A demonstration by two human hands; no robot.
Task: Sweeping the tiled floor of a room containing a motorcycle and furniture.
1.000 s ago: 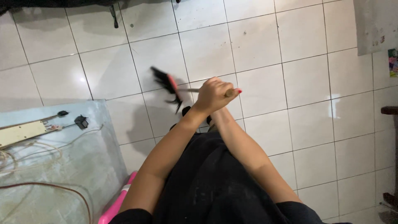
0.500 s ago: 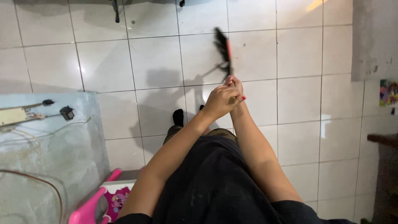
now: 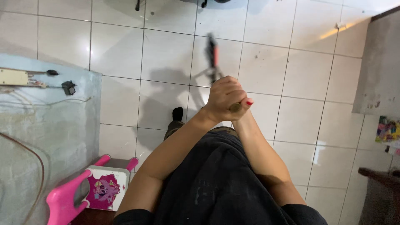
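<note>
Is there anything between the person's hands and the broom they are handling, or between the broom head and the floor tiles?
Nothing visible. The left hand is wrapped around the broom handle, covering the right hand, whose grip is mostly hidden. The blurred broom head lies over bare white floor tiles, with nothing lying beneath it.

floor (image 3: 316, 83): white tiles | table (image 3: 62, 125): power strip (image 3: 12, 77), adapter (image 3: 68, 87), cables (image 3: 29, 146)

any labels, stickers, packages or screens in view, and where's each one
Picture panel: on the back of the small pink and white chair, lower left; squarish, magenta with cartoon figures.
Colourful sticker or poster: right edge, below the grey wall; rectangular, many bright colours, blurred.
No screens or packages show.
</note>
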